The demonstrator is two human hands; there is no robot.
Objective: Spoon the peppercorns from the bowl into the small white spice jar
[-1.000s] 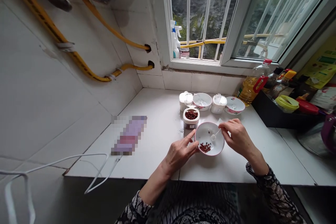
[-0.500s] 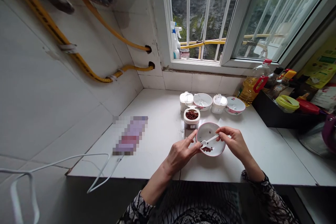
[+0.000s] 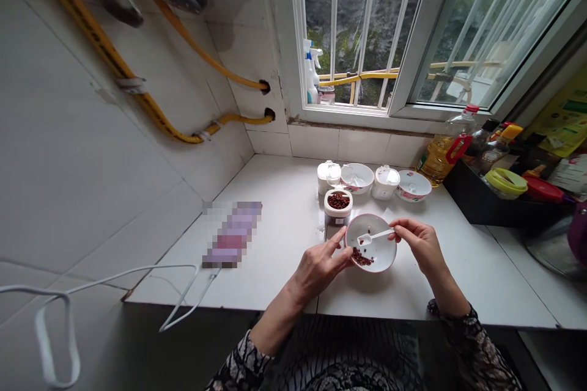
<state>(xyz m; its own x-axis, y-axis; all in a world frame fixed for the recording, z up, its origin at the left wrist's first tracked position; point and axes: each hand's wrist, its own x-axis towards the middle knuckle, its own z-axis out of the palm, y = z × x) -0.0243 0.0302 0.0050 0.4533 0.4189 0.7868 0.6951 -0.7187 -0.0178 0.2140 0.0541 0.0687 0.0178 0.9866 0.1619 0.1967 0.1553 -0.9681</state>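
My right hand (image 3: 419,244) pinches the handle end of a small white spoon (image 3: 373,236), its scoop over the inside of a white bowl with a pink rim (image 3: 385,256). My left hand (image 3: 321,261) grips the bowl's left rim between thumb and fingers. Small dark red peppercorn-like grains (image 3: 362,258) lie in the lower left of the bowl, with a few specks higher up. Just behind the bowl stands an uncovered square jar (image 3: 338,216) full of the same grains. Whether the scoop carries any grains is too small to tell for sure.
Behind the jar are two white lidded jars (image 3: 329,178) and two flowered bowls (image 3: 414,190). An oil bottle (image 3: 435,159) and a black box of condiments (image 3: 477,201) stand at right. A blurred purple device (image 3: 233,235) with a white cable (image 3: 197,284) lies at left.
The spoon has moved up and to the right, away from the grains near my left thumb. My left hand keeps its hold on the bowl. The whole view has shifted slightly.
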